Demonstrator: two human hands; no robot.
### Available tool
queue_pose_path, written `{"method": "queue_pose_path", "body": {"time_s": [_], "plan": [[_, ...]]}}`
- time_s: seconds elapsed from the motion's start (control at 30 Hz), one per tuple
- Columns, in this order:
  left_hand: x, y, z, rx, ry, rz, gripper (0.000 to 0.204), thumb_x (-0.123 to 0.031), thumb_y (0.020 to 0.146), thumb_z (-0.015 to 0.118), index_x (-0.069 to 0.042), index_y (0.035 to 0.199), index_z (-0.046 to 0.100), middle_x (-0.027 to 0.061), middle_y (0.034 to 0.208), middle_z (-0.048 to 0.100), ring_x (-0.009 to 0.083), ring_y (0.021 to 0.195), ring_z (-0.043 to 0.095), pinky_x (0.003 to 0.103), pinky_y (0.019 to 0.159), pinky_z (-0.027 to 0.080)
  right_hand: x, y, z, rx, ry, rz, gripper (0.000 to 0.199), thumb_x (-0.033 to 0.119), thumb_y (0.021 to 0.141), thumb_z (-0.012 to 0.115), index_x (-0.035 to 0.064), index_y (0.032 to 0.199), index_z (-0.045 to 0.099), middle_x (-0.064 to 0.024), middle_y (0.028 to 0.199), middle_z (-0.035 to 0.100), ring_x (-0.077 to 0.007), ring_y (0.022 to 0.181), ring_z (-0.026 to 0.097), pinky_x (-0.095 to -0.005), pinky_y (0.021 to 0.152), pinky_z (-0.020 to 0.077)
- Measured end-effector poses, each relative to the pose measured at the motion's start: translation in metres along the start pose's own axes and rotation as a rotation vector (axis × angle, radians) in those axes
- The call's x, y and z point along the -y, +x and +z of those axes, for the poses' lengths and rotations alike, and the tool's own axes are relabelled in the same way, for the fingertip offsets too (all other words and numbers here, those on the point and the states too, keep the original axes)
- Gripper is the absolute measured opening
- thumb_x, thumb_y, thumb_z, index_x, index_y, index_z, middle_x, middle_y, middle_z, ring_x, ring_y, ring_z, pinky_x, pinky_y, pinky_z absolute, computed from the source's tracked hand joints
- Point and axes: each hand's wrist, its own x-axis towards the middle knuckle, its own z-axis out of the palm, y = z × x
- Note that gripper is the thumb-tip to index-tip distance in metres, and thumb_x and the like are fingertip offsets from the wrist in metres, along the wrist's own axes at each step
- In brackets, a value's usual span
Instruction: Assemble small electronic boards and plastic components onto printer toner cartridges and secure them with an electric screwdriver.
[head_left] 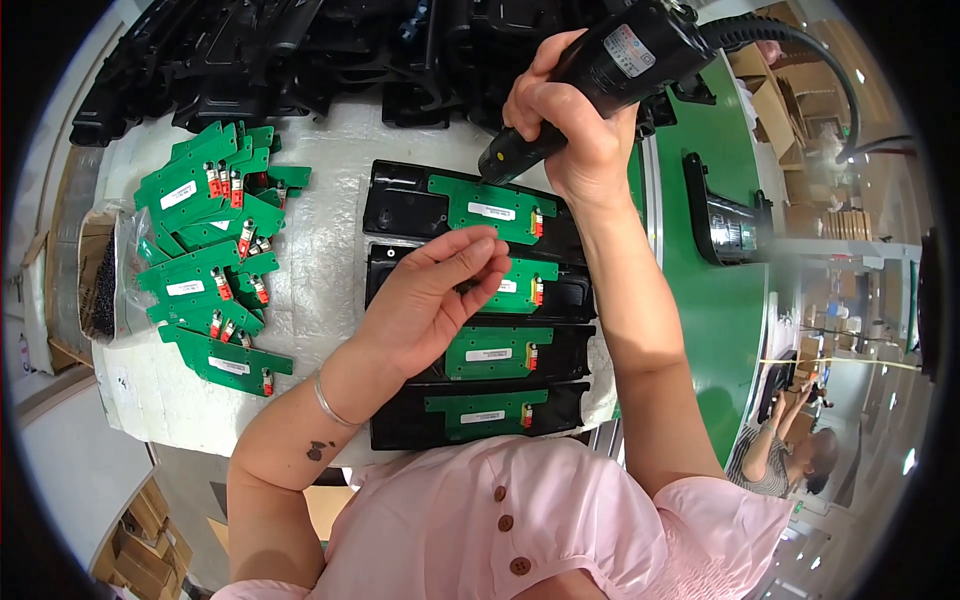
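Note:
My right hand (pixel 588 135) grips a black corded electric screwdriver (pixel 572 85), tilted so its tip comes down at the far edge of a green circuit board (pixel 465 195). That board lies in the farthest of several black plastic housings (pixel 400 208) lined up in front of me. Over the second housing, my left hand (pixel 425 290) is closed, thumb and fingertips pinched together. Whatever the pinch holds, if anything, is too small or hidden to name. This hand partly covers the second green board (pixel 520 270). Nearer housings carry a third board (pixel 470 358) and a fourth board (pixel 468 418).
Loose green boards with red-and-white parts form a pile (pixel 200 275) at the left. Beside it stands a box of small dark pieces (pixel 100 285). Black housings (pixel 330 60) are heaped along the back. Right, a green surface (pixel 700 330) bears another black housing (pixel 725 225); a person (pixel 785 455) sits beyond.

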Motion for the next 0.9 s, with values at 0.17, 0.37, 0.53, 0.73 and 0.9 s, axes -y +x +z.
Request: {"method": "queue_pose_path", "body": {"time_s": [0.17,0.37,0.53,0.73,0.9], "plan": [[-0.002,0.002,-0.003,0.021,-0.087,0.076,0.016,-0.013,0.088,0.053,-0.004,0.101,0.055,0.0027,0.091,0.058,0.0090,0.082,0.058,0.018,0.072,0.051,0.045,-0.023,0.003,0.047,0.308,-0.181,0.024,0.006,0.070,0.050,0.0038,0.094,0.048,0.0010,0.056,0.042,-0.0093,0.046,0.041,-0.0262,0.050,0.0349],[-0.004,-0.002,-0.001,0.195,-0.117,0.089,0.016,-0.018,0.087,0.055,-0.003,0.093,0.056,0.0030,0.091,0.058,0.0072,0.083,0.056,0.017,0.074,0.049,0.090,-0.050,0.001,0.314,0.311,-0.286,0.032,0.010,0.072,0.054,0.0108,0.103,0.049,0.0076,0.056,0.047,-0.0047,0.050,0.047,-0.0192,0.052,0.0359],[-0.002,-0.004,-0.001,0.190,-0.142,0.069,0.016,-0.019,0.087,0.055,-0.004,0.092,0.057,0.0024,0.088,0.057,0.0079,0.081,0.056,0.018,0.074,0.049,0.093,-0.055,0.008,0.229,0.291,-0.260,0.025,0.010,0.071,0.054,0.0120,0.095,0.048,0.0077,0.054,0.046,-0.0039,0.049,0.046,-0.0186,0.051,0.0355],[-0.005,-0.004,-0.003,0.168,-0.121,0.064,0.017,-0.021,0.087,0.056,-0.005,0.092,0.057,0.0016,0.086,0.057,0.0083,0.080,0.056,0.019,0.072,0.049,0.091,-0.052,0.011,0.262,0.251,-0.267,0.025,0.011,0.071,0.055,0.0125,0.095,0.048,0.0075,0.054,0.045,-0.0041,0.048,0.046,-0.0191,0.051,0.0353],[-0.002,-0.002,-0.009,0.269,-0.198,0.010,0.021,-0.025,0.087,0.056,-0.005,0.094,0.057,0.0026,0.091,0.057,0.0088,0.083,0.055,0.020,0.073,0.048,0.087,-0.052,0.011,0.277,0.292,-0.294,0.030,0.010,0.071,0.052,0.0103,0.101,0.050,0.0069,0.056,0.045,-0.0048,0.048,0.045,-0.0202,0.051,0.0341]]}}
